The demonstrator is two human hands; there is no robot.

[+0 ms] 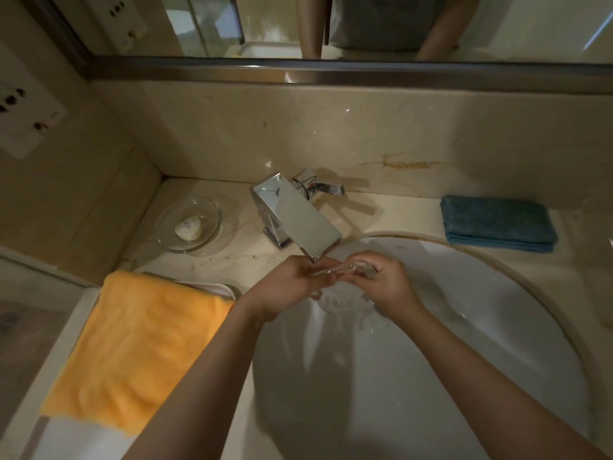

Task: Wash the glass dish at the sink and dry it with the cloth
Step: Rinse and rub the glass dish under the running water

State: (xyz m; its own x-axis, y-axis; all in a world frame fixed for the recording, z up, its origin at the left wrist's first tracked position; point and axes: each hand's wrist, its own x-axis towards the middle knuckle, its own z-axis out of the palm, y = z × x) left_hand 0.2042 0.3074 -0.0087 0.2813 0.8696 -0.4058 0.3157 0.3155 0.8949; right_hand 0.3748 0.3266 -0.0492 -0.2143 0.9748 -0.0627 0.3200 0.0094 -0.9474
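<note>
both your hands, left hand (292, 280) and right hand (386, 287), pinch the glass dish (335, 270) by its rim under the tap (295, 217), over the sink (497, 327). it's wet, slippery and fragile, so keep each grip on opposite edges.

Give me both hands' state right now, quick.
Left hand: holding the glass dish under the faucet.
Right hand: holding the same dish.

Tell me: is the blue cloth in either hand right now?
No, the blue cloth lies folded on the counter while both hands hold the glass dish under the tap.
</note>
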